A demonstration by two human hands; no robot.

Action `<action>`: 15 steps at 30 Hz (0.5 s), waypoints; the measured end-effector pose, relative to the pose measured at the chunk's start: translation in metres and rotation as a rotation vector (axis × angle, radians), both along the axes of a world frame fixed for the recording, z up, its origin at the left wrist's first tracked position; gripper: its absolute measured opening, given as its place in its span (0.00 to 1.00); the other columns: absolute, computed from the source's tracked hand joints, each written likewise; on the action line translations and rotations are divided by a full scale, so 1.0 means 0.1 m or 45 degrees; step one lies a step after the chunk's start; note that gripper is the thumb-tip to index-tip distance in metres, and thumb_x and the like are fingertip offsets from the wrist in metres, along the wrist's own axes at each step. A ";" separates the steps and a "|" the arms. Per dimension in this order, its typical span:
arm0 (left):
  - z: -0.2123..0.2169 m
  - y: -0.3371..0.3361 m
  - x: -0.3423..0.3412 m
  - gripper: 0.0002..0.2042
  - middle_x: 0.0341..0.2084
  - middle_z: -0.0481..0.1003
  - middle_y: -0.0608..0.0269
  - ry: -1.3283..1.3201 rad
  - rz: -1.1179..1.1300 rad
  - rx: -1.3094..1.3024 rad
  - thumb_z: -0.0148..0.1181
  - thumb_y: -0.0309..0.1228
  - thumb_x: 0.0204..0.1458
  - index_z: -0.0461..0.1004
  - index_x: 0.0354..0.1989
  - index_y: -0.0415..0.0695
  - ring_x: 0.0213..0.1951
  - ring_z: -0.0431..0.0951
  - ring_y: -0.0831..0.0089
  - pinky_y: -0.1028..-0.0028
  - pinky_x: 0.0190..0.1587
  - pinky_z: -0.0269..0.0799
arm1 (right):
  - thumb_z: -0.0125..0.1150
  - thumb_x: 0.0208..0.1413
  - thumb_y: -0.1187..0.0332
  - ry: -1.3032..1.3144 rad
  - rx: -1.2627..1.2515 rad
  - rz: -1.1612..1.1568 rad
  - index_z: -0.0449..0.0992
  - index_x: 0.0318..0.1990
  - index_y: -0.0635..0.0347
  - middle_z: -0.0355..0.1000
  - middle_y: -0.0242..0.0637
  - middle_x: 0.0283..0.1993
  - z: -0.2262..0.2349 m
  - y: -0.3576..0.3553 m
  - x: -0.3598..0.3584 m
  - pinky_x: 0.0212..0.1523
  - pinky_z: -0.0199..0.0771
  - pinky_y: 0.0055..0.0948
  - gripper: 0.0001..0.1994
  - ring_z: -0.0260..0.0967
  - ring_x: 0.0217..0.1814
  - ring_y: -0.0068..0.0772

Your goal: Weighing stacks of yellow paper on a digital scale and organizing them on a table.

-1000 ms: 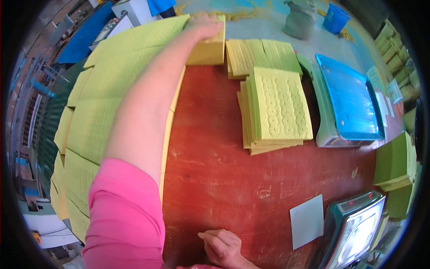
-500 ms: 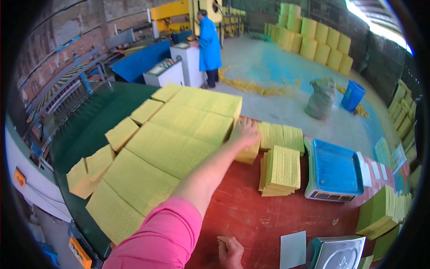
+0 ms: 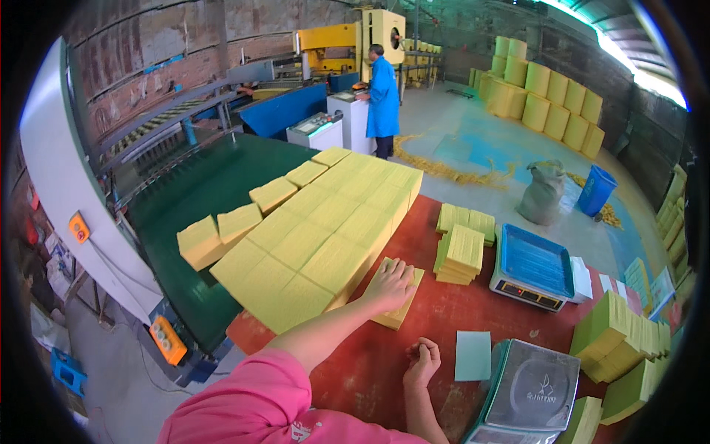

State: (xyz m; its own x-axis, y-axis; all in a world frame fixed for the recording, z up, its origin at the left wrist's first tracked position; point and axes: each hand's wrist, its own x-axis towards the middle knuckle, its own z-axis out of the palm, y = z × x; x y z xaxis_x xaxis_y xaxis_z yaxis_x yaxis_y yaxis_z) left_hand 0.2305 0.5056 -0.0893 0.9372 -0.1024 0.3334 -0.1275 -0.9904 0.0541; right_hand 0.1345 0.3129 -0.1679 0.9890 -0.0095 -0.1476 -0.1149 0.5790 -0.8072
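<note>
Left hand [image 3: 390,284] on spongy yellow stack [image 3: 398,305]

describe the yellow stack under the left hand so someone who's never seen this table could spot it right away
On the red-brown table, look just right of the big block of yellow sponge sheets coming off the green conveyor belt. A small flat stack of yellow sheets lies there alone, at a slant. Unlike the two stacks nearer the blue-topped scale, it has the left hand pressed flat on it.

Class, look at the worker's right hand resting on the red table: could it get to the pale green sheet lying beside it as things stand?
Probably yes. The right hand rests curled on the red table, with bare tabletop between it and the pale green sheet; nothing lies across that gap.
</note>
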 end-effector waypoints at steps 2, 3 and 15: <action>0.01 -0.13 -0.37 0.28 0.61 0.64 0.41 -0.021 0.009 -0.008 0.46 0.46 0.62 0.61 0.63 0.34 0.66 0.58 0.47 0.50 0.68 0.50 | 0.50 0.60 0.77 0.007 -0.032 0.062 0.75 0.40 0.62 0.72 0.34 0.32 0.04 -0.11 -0.20 0.31 0.71 0.25 0.07 0.70 0.29 0.26; 0.03 -0.20 -0.57 0.28 0.61 0.64 0.41 -0.048 -0.019 0.021 0.46 0.46 0.62 0.61 0.63 0.34 0.66 0.59 0.47 0.50 0.68 0.49 | 0.50 0.60 0.77 0.020 -0.061 0.070 0.75 0.42 0.62 0.73 0.34 0.34 0.10 -0.16 -0.30 0.35 0.71 0.25 0.07 0.71 0.33 0.26; 0.39 -1.23 -2.54 0.28 0.59 0.64 0.45 0.076 -0.028 0.037 0.53 0.45 0.59 0.64 0.62 0.36 0.65 0.60 0.51 0.54 0.68 0.52 | 0.42 0.69 0.63 -0.299 -0.300 0.430 0.72 0.55 0.68 0.72 0.39 0.52 0.04 -0.63 -0.76 0.61 0.62 0.31 0.19 0.67 0.55 0.32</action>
